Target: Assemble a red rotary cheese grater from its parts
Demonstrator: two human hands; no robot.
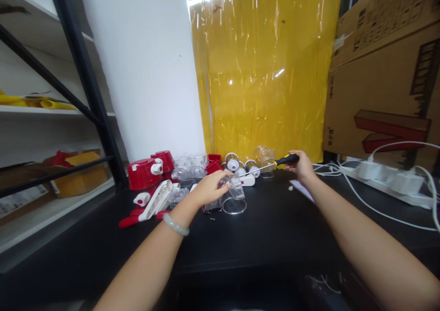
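My left hand (213, 188) is closed around a clear plastic part (237, 189), tilted, with its round rim low on the black table. In my right hand (301, 166) is a screwdriver (286, 160) with a black and yellow handle. Its long metal shaft points left and reaches to the clear part near my left fingers. I cannot tell whether the tip touches a screw. Behind the clear part lie white round pieces (232, 162) and a white piece with a red dot (248, 180).
Red housings (144, 173), white and red handles (151, 208) and clear cups (192, 166) are heaped at the left back. A power strip (395, 182) with white cables lies at right, below a large cardboard box (381, 81). A yellow plastic curtain (261, 72) hangs behind. Shelves (51, 111) stand left.
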